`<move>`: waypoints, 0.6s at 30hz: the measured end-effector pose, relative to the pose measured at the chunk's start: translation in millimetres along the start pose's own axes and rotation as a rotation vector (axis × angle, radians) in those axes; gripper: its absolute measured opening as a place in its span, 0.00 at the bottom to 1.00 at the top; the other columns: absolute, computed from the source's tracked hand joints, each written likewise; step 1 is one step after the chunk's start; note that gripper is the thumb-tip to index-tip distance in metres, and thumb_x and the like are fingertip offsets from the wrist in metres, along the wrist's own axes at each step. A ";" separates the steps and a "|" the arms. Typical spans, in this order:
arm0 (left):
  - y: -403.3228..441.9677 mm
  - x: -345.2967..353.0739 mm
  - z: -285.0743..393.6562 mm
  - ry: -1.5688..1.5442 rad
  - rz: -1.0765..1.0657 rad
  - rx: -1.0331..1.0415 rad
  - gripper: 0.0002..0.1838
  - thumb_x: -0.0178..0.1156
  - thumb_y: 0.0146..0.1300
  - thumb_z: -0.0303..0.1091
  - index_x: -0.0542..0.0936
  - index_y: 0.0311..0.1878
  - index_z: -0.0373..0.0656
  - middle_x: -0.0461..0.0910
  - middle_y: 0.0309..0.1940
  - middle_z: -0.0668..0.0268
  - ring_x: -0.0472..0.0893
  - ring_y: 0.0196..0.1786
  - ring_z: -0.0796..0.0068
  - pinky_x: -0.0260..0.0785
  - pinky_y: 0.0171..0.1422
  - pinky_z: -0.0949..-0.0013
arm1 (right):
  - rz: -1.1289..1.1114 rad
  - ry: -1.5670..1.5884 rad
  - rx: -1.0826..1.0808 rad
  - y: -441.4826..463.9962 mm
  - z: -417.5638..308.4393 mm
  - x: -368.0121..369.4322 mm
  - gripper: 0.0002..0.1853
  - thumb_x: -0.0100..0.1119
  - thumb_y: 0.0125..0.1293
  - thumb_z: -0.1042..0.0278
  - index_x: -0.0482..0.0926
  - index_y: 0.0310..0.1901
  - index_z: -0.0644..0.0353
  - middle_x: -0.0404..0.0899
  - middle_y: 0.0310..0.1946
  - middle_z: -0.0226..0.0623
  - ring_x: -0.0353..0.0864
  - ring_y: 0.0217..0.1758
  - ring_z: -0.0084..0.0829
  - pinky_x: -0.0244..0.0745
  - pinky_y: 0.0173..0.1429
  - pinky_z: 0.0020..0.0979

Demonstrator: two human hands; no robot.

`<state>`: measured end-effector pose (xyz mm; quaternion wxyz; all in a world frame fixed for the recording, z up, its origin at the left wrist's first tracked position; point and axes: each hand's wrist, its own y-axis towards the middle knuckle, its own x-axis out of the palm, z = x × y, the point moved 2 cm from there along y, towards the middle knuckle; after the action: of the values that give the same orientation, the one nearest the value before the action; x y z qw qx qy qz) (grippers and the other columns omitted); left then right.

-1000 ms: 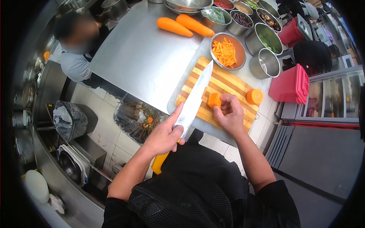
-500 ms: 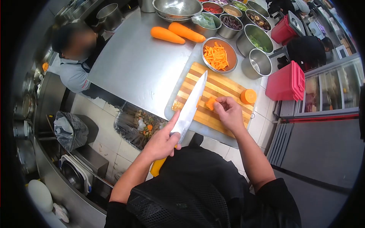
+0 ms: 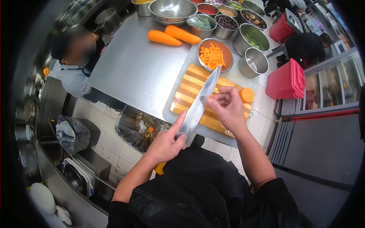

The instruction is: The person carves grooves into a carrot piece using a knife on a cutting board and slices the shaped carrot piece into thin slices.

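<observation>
**Steel knife [image 3: 198, 106] aimed at one o'clock, its blade at the right hand's [image 3: 232, 111] nine-to-ten o'clock side**

Head view: the knife slants over the striped board [image 3: 187, 88], tip near the bowl of carrot shreds [image 3: 213, 56]. The left hand [image 3: 163, 146], at the seven o'clock end, grasps it by the yellow handle [image 3: 160, 167], index finger stretched towards the blade. The right hand comes in from five o'clock, wrist bent towards eleven, fingers curled and tips drawn together just beside the blade. A bit of orange [image 3: 211, 96] shows at those tips; whether they pinch it, I cannot tell. Just past the knuckles, at one to two o'clock, sits a carrot stub [image 3: 247, 95].
</observation>
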<state>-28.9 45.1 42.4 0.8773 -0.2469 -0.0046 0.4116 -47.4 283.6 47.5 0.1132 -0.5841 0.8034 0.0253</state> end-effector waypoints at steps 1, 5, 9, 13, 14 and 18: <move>0.6 1.0 0.1 -0.011 0.003 0.027 0.43 0.56 0.74 0.32 0.51 0.89 0.55 0.87 0.30 0.64 0.83 0.26 0.79 0.79 0.36 0.70 | -0.044 0.040 0.052 -0.1 -6.6 5.5 0.24 0.75 0.68 0.70 0.72 0.56 0.69 0.83 0.38 0.35 0.83 0.36 0.21 0.82 0.43 0.24; -1.0 1.2 2.2 -0.027 0.016 0.047 0.43 0.56 0.74 0.31 0.52 0.89 0.54 0.85 0.30 0.66 0.84 0.28 0.79 0.79 0.35 0.71 | -0.160 0.173 0.166 8.9 1.1 8.1 0.24 0.73 0.68 0.74 0.68 0.58 0.69 0.84 0.36 0.35 0.85 0.36 0.22 0.83 0.41 0.24; -3.4 3.5 -7.3 -0.090 0.063 0.036 0.43 0.56 0.74 0.29 0.52 0.89 0.54 0.84 0.30 0.67 0.83 0.27 0.80 0.78 0.34 0.72 | -0.180 0.188 0.180 14.2 -11.9 1.5 0.20 0.71 0.69 0.76 0.71 0.55 0.69 0.84 0.35 0.34 0.86 0.36 0.21 0.83 0.43 0.25; -7.8 -5.8 -12.9 -0.154 0.130 -0.014 0.43 0.54 0.74 0.28 0.51 0.89 0.54 0.84 0.30 0.66 0.80 0.24 0.81 0.77 0.32 0.73 | -0.091 -0.098 0.004 56.1 -10.4 -16.3 0.12 0.70 0.70 0.74 0.79 0.50 0.67 0.87 0.42 0.38 0.89 0.41 0.28 0.85 0.49 0.31; -8.1 -8.2 -12.8 -0.164 0.142 -0.031 0.43 0.54 0.74 0.28 0.50 0.89 0.54 0.84 0.30 0.66 0.79 0.24 0.82 0.76 0.32 0.73 | -0.059 -0.200 -0.045 73.0 -10.1 -21.4 0.11 0.70 0.71 0.73 0.81 0.49 0.67 0.88 0.45 0.42 0.90 0.44 0.32 0.86 0.52 0.34; -9.2 -12.3 -18.9 -0.162 0.172 -0.094 0.43 0.53 0.74 0.28 0.50 0.89 0.55 0.84 0.29 0.65 0.78 0.22 0.82 0.75 0.30 0.73 | 0.056 -0.857 -0.534 125.8 4.0 -31.6 0.21 0.71 0.70 0.64 0.83 0.60 0.65 0.84 0.58 0.53 0.89 0.51 0.46 0.83 0.60 0.41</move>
<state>-26.4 23.1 32.2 0.8230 -0.2532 -0.0737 0.5032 -156.3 353.6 38.8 0.2789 -0.5081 0.6655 0.4703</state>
